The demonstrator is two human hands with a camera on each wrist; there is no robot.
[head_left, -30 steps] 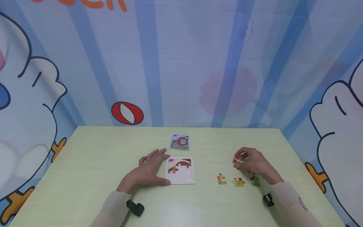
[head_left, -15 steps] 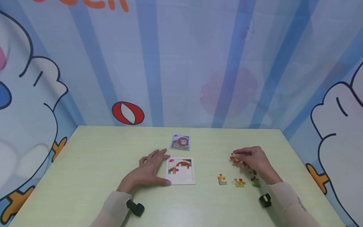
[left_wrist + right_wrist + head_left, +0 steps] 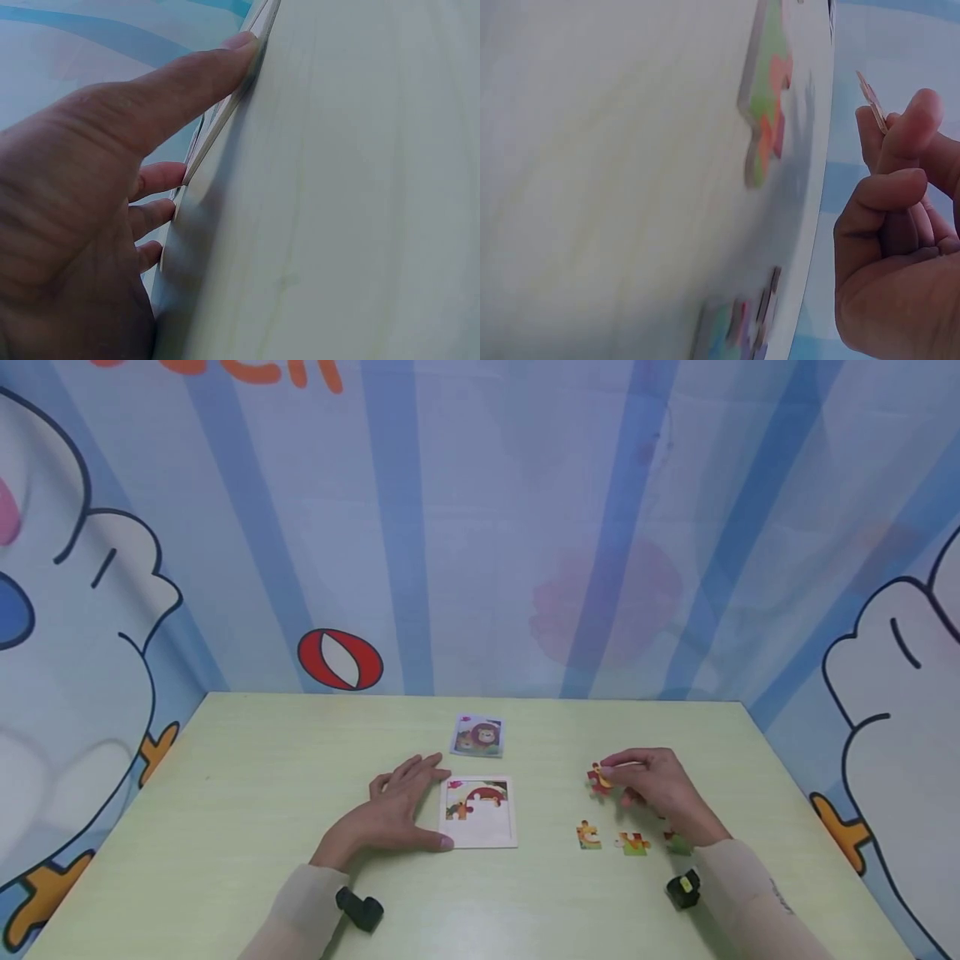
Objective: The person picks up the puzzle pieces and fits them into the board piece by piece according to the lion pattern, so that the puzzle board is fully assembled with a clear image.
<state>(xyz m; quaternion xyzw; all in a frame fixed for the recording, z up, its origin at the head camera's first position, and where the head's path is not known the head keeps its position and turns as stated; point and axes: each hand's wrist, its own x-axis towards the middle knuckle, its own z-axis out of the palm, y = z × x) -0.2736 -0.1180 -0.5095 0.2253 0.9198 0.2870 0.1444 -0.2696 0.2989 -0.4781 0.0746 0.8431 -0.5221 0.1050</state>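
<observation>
My right hand (image 3: 660, 785) pinches a red and yellow jigsaw piece (image 3: 597, 779) between thumb and fingers, raised over the table right of the puzzle tray. In the right wrist view that piece (image 3: 870, 96) shows nearly edge-on. The white square puzzle tray (image 3: 483, 837) has several pieces fitted along its top and upper left. Spread along the tray's left side, my left hand (image 3: 397, 814) touches it with the index finger near the upper corner and the thumb at the lower corner. The left wrist view shows that thumb (image 3: 202, 71) extended on the tray's edge.
Behind the tray lies a lion picture card (image 3: 477, 737). Loose jigsaw pieces rest at the right: one yellow and orange (image 3: 588, 835), one with green (image 3: 633, 844), and a greener one (image 3: 678, 842) partly under the right hand. A patterned backdrop (image 3: 480, 527) stands behind the table.
My right hand has lifted the red and yellow jigsaw piece and carried it left, toward the tray. My left hand stays at the tray's left side.
</observation>
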